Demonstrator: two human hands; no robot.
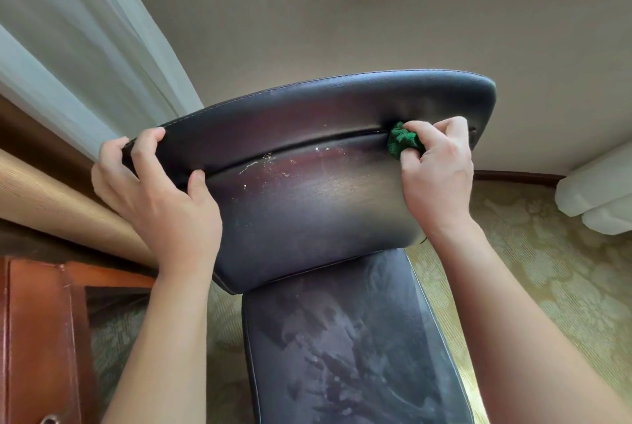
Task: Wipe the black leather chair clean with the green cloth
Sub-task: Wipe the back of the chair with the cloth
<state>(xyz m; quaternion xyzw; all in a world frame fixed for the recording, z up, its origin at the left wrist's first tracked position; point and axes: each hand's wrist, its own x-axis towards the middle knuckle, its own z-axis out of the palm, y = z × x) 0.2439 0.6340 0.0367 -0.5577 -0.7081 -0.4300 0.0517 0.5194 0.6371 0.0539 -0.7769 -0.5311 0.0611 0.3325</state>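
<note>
Green cloth (403,143) bunched in the right hand (437,170), working the chair (307,205) seam; left hand (160,194) grips its edge. Crumbs leftward probably next.

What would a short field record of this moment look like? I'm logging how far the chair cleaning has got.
left hand: grips the left edge of the chair backrest, steadying it
right hand: presses a bunched green cloth into the backrest seam, near its right end
crumbs: pale specks and a scratch-like streak lie along the seam's middle, not yet wiped
seat: dusty, with smeared streaks
surroundings: white curtain at left, patterned carpet below
</note>
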